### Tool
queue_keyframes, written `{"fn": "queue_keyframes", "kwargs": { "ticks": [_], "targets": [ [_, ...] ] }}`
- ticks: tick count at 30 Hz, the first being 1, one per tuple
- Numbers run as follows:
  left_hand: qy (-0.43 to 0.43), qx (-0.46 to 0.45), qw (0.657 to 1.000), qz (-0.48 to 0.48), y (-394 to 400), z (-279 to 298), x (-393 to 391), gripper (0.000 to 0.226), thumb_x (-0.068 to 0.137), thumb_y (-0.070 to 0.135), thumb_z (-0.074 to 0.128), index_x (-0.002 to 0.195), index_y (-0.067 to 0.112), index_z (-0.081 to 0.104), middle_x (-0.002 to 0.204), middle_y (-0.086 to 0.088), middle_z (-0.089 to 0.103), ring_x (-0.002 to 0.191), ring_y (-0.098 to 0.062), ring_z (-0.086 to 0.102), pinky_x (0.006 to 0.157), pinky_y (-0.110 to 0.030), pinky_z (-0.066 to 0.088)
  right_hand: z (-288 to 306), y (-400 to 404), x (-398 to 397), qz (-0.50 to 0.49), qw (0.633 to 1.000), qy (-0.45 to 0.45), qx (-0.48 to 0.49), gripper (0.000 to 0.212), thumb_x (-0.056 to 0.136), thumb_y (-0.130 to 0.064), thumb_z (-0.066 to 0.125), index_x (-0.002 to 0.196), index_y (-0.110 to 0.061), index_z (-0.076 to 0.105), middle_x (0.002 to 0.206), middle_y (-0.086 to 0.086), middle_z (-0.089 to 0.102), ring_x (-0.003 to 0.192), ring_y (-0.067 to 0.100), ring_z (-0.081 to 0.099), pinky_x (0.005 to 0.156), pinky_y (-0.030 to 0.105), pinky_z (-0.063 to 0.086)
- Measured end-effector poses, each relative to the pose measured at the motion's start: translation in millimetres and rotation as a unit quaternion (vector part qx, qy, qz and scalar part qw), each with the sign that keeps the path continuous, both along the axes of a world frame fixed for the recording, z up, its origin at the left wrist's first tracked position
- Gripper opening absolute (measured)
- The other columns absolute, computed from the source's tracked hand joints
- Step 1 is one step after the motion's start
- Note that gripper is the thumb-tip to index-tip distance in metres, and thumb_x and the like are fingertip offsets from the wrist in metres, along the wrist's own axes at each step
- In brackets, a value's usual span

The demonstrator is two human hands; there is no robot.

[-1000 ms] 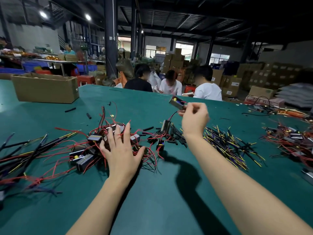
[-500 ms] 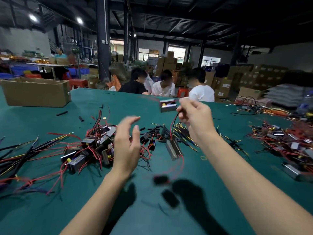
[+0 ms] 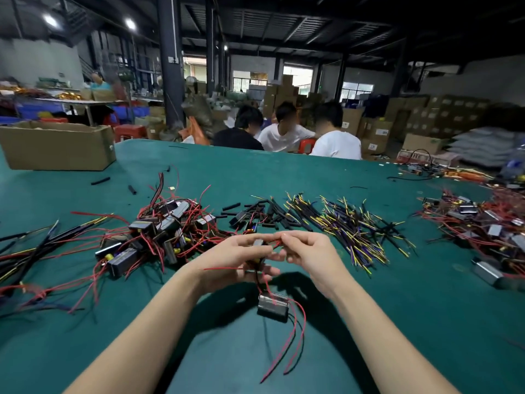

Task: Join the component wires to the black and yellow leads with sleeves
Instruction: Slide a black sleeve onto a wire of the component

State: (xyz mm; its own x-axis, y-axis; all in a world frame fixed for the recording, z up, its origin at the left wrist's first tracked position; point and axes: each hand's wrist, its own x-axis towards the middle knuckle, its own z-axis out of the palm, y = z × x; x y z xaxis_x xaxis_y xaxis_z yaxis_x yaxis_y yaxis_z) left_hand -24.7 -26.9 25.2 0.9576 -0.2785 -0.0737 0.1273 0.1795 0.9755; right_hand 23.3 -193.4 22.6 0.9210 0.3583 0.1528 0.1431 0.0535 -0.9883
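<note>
My left hand and my right hand meet above the green table. The left hand grips a small black component with red wires. The right hand pinches a red wire end of it. A second black component dangles below the hands on red and black wires. A heap of black and yellow leads lies just beyond the right hand. Short black sleeves lie next to them. A pile of components with red wires sits left of the hands.
A cardboard box stands at the back left. Long black and yellow cables lie at the far left. Another pile of wired components lies at the right. Three people sit beyond the table's far edge.
My right hand has come down from its raised position toward me, bringing the components. My left hand has left the pile and closed on a component, so both hands now meet.
</note>
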Motion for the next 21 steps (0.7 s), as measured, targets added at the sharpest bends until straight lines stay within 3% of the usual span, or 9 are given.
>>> {"fn": "queue_keyframes", "kwargs": {
  "ticks": [3, 7, 10, 12, 16, 19, 21],
  "targets": [
    [-0.026, 0.065, 0.994, 0.08, -5.9, -5.4, 7.8, 0.024, 0.089, -0.002, 0.058, 0.111, 0.007, 0.063, 0.091, -0.013, 0.071, 0.072, -0.018, 0.067, 0.072, -0.03, 0.056, -8.1, 5.1, 6.3, -0.096, 0.989, -0.08, -0.08, 0.017, 0.09, -0.01, 0.061, 0.081, -0.016, 0.075, 0.058, -0.005, 0.062, 0.052, 0.001, 0.051, 0.056, 0.017, 0.039],
    [-0.051, 0.143, 0.978, 0.144, -14.6, -11.0, 19.7, 0.02, 0.089, 0.001, 0.05, 0.101, 0.005, 0.064, 0.076, -0.005, 0.068, 0.053, -0.011, 0.055, 0.056, -0.022, 0.048, -14.5, 11.1, 10.7, -0.156, 0.983, -0.071, -0.068, 0.019, 0.087, -0.013, 0.065, 0.073, -0.023, 0.073, 0.05, -0.01, 0.057, 0.045, -0.001, 0.045, 0.055, 0.016, 0.037],
    [-0.072, 0.164, 0.969, 0.17, -21.1, -17.9, 27.1, 0.012, 0.09, 0.021, 0.06, 0.087, 0.012, 0.066, 0.068, 0.0, 0.062, 0.049, -0.008, 0.048, 0.047, -0.017, 0.038, -17.0, 5.9, 11.3, -0.119, 0.991, -0.041, -0.037, 0.018, 0.089, -0.011, 0.062, 0.078, -0.019, 0.074, 0.067, -0.002, 0.068, 0.054, 0.002, 0.053, 0.06, 0.02, 0.043],
    [-0.085, 0.179, 0.96, 0.2, -23.8, -25.0, 30.7, 0.028, 0.09, 0.038, 0.062, 0.074, 0.014, 0.063, 0.06, 0.002, 0.057, 0.046, -0.01, 0.043, 0.044, -0.019, 0.034, -20.4, 0.7, 11.9, -0.068, 0.998, -0.012, -0.011, 0.017, 0.093, -0.011, 0.058, 0.087, -0.016, 0.073, 0.075, -0.001, 0.071, 0.059, 0.005, 0.056, 0.061, 0.018, 0.045],
    [-0.104, 0.143, 0.954, 0.241, -24.5, -34.0, 30.8, 0.029, 0.091, 0.028, 0.061, 0.069, 0.009, 0.063, 0.058, -0.003, 0.057, 0.043, -0.015, 0.044, 0.041, -0.021, 0.038, -26.2, -5.0, 15.9, -0.056, 0.997, 0.029, 0.041, 0.016, 0.096, -0.011, 0.053, 0.102, -0.012, 0.068, 0.085, 0.004, 0.069, 0.065, 0.012, 0.058, 0.065, 0.021, 0.046],
    [-0.11, 0.087, 0.96, 0.242, -25.8, -35.3, 26.0, 0.024, 0.089, 0.027, 0.065, 0.076, 0.007, 0.066, 0.06, 0.0, 0.061, 0.045, -0.013, 0.052, 0.042, -0.024, 0.047, -28.1, -6.0, 16.1, -0.054, 0.998, 0.01, 0.021, 0.016, 0.094, -0.011, 0.056, 0.102, -0.011, 0.069, 0.084, 0.002, 0.071, 0.066, 0.01, 0.06, 0.064, 0.02, 0.047],
    [-0.134, 0.108, 0.953, 0.249, -28.8, -34.5, 22.8, 0.021, 0.087, 0.028, 0.067, 0.075, 0.01, 0.068, 0.057, 0.003, 0.06, 0.047, -0.011, 0.055, 0.047, -0.026, 0.05, -29.4, -4.9, 13.3, -0.031, 0.999, -0.004, -0.004, 0.014, 0.092, -0.011, 0.059, 0.1, -0.01, 0.071, 0.083, 0.0, 0.072, 0.066, 0.008, 0.061, 0.063, 0.018, 0.046]
  ]
}}
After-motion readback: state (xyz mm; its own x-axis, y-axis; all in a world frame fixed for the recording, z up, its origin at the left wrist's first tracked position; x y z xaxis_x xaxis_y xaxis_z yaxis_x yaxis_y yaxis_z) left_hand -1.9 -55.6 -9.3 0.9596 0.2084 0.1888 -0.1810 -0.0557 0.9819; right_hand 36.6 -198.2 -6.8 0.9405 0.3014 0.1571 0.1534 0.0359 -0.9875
